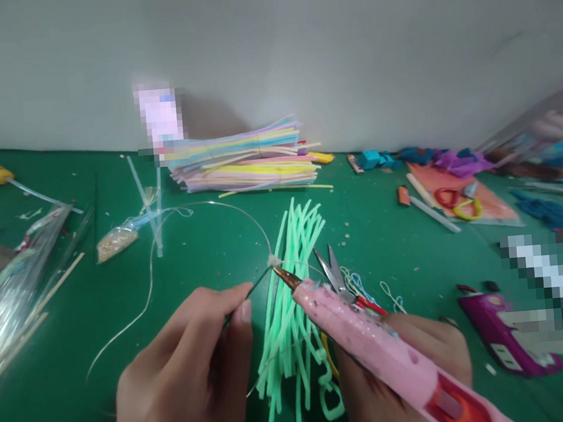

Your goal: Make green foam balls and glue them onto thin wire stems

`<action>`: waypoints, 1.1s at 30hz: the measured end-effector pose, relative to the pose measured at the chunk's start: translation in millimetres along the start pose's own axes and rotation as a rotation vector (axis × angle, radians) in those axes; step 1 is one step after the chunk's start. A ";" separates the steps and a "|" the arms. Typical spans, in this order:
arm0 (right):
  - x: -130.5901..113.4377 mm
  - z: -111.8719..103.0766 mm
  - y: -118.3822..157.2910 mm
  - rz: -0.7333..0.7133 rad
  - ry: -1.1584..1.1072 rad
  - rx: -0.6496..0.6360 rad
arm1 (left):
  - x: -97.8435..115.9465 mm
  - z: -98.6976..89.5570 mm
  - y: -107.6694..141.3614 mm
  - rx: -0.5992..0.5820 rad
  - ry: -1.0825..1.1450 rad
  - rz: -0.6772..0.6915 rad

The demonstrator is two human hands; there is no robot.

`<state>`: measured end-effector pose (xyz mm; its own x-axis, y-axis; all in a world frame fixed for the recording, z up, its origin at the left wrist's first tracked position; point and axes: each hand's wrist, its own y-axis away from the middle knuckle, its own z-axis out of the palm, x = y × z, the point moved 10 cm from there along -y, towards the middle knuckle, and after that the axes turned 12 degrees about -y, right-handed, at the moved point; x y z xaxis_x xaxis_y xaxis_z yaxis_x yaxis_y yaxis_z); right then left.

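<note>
Left hand (177,375): fingers pinch thin stick (260,279), white blob (274,261) at tip, above green strips (289,314) on counter (206,243). Right hand (433,342): fingers closed around pink glue gun (354,329), nozzle (287,277) at blob. Keep stick still, nozzle steady, fingers clear of nozzle.

Craft work area: a green tabletop (207,256) against a plain wall (269,56), spread with scissors (332,272), bundled coloured sticks (252,158) and a glue gun (370,340).

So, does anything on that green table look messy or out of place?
A little: one mint-green fuzzy stem curls into a loop among mostly straight ones, and the pink plastic glue gun looks blotchy, with dark specks and lumps along its body, perhaps old glue.
</note>
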<state>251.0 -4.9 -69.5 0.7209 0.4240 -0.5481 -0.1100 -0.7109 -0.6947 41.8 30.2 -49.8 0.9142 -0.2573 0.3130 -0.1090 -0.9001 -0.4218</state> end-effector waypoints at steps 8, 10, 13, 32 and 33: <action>-8.7 -1.6 1.9 -0.058 -0.019 0.017 | -0.3 -1.4 -2.0 0.033 -0.004 0.025; -10.6 -8.9 0.2 -0.042 -0.027 0.119 | 0.4 -2.3 -3.0 0.055 -0.013 0.039; -12.9 -16.3 -2.2 0.000 -0.039 0.235 | 1.1 -2.0 -5.1 0.064 0.008 0.041; 27.4 -14.6 -7.8 0.332 -0.097 0.224 | -12.8 40.2 11.2 -0.384 1.127 -0.805; 12.7 -16.1 -13.0 0.205 -0.054 0.226 | -11.4 40.5 9.7 -0.385 1.153 -0.807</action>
<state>272.6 0.7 -59.9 0.6314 0.3176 -0.7074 -0.4033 -0.6447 -0.6495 46.1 38.6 -91.9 -0.0174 0.3861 0.9223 0.0064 -0.9224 0.3862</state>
